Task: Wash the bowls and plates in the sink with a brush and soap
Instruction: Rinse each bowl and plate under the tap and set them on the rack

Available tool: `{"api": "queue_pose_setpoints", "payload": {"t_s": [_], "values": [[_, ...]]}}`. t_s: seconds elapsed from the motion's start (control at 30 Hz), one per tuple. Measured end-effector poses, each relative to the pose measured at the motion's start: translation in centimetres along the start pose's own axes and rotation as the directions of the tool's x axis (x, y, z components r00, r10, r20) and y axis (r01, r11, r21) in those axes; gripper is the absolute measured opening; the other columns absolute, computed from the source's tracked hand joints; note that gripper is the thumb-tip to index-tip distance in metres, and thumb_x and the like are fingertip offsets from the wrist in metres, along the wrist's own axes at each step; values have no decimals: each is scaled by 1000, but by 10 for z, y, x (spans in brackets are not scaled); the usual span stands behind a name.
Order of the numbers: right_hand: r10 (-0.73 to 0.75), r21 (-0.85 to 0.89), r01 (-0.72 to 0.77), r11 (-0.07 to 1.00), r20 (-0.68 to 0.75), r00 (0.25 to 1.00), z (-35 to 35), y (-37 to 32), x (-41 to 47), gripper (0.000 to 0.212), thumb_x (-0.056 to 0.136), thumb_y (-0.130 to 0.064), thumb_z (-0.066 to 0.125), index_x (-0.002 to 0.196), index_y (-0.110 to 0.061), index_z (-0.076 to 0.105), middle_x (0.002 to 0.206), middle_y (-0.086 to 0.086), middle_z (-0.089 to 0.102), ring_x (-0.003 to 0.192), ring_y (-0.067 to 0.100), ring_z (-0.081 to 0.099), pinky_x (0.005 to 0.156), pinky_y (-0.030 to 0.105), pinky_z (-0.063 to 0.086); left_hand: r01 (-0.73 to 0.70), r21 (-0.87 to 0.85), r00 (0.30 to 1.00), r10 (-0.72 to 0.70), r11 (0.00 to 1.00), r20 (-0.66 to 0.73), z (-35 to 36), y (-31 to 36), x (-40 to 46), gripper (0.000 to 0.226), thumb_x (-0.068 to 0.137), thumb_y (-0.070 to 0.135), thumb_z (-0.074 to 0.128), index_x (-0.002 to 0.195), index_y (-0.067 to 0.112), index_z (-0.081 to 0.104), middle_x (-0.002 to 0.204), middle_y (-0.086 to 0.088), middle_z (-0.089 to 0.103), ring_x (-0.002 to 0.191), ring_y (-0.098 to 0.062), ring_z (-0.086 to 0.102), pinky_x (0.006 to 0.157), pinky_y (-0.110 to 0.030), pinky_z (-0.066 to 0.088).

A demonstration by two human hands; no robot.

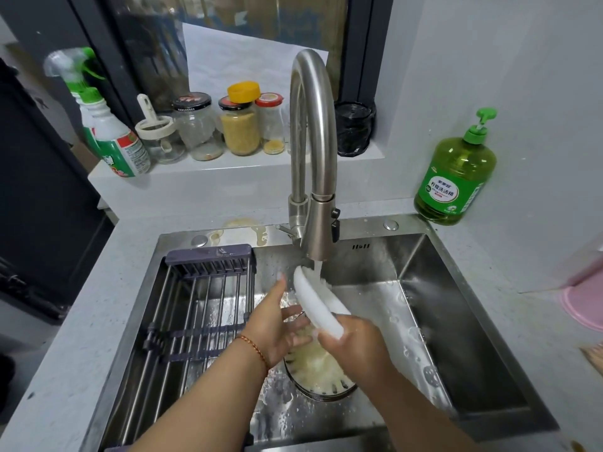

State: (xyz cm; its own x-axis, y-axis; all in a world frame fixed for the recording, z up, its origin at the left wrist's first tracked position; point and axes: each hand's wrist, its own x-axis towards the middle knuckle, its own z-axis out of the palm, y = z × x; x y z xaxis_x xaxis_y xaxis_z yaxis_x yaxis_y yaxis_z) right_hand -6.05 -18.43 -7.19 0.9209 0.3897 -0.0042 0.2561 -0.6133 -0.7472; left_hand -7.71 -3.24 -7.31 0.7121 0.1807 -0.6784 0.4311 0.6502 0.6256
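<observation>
Head view: my right hand (354, 345) grips the plate (318, 303) edge-on under the tap (313, 151), left hand (280, 324) fingers spread against its underside. Wet and soapy, I judge it could slip into the sink (456, 321).

We stand in a home kitchen. A stainless steel sink (424, 288) is set into a pale speckled counter (65, 337), with a tall arched faucet (313, 158) running water at its far edge and a dish rack (195, 308) laid across its left side. On the far sill we see food jars (239, 125) and spray bottles (111, 132); a green dish soap bottle (456, 177) stands far right.
</observation>
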Motion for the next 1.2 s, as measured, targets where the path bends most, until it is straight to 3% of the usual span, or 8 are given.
{"api": "queue_pose_setpoints", "payload": {"t_s": [0.07, 0.2, 0.3, 0.5, 0.77, 0.9, 1.07, 1.2], "values": [[-292, -261, 302, 917, 76, 953, 12, 9, -1, 35, 69, -36, 68, 103, -28, 74, 87, -9, 74, 74, 6, 69, 59, 14, 50, 92, -158, 994, -80, 983, 78, -1, 4, 4, 53, 88, 56, 57, 122, 16, 62, 115, -19, 67, 101, -38, 66, 80, -53, 55], [-454, -244, 510, 825, 252, 855, 22, 9, -7, 41, 71, -36, 70, 111, -31, 70, 113, -12, 69, 104, 4, 65, 82, 26, 57, 51, -280, 999, -49, 959, 12, -6, 1, 10, 43, 99, 35, 46, 136, 14, 51, 121, -23, 64, 105, -41, 65, 65, -46, 58], [-369, -98, 443, 891, 411, 833, 18, -1, -6, 43, 101, -41, 36, 143, -34, 40, 148, -24, 32, 139, -8, 19, 117, 21, 11, -12, -324, 1000, 18, 946, 16, -16, -2, 10, 41, 100, 32, 45, 139, 19, 47, 126, -21, 62, 110, -42, 62, 79, -50, 55], [-207, -164, 373, 913, 602, 771, 27, -12, 36, 55, 104, -25, 24, 151, -28, -4, 158, -11, -14, 138, -5, -19, 115, 25, -15, -89, -302, 992, 111, 949, 57, -1, -11, -4, 43, 103, 26, 39, 145, 15, 38, 115, -13, 64, 91, -30, 66, 86, -43, 51], [74, -534, 210, 819, 462, 884, 11, 6, 47, 69, 99, -55, 14, 152, -18, -10, 159, 0, -17, 145, 10, -17, 117, 32, -10, -310, -277, 948, 316, 909, -23, -6, -11, -3, 35, 103, 27, 39, 135, 25, 52, 123, -9, 67, 109, -30, 65, 82, -42, 55], [129, -411, 142, 901, 565, 815, -1, -12, 12, 66, 101, -50, 15, 153, -17, -7, 159, 1, -16, 146, 13, -14, 115, 29, -6, -390, -213, 921, 380, 896, -86, -8, -5, 2, 36, 102, 26, 42, 136, 30, 51, 127, -4, 65, 111, -26, 64, 86, -41, 54], [-99, 15, 124, 992, 693, 715, 14, -29, 3, 49, 104, -34, 16, 152, -33, 7, 155, -24, -8, 135, -12, -20, 116, 24, -13, -349, -197, 937, 339, 916, -86, -10, -8, 5, 27, 101, 35, 44, 122, 40, 60, 116, 13, 58, 106, -20, 61, 91, -44, 51], [-169, 0, 222, 975, 651, 740, 30, -31, 29, 59, 97, -21, 22, 151, -29, -1, 153, -20, -11, 134, -12, -15, 116, 28, -16, -267, -283, 964, 255, 921, -79, -6, -21, 5, 34, 100, 33, 46, 132, 25, 56, 140, -11, 52, 125, -29, 53, 111, -55, 34]]}}
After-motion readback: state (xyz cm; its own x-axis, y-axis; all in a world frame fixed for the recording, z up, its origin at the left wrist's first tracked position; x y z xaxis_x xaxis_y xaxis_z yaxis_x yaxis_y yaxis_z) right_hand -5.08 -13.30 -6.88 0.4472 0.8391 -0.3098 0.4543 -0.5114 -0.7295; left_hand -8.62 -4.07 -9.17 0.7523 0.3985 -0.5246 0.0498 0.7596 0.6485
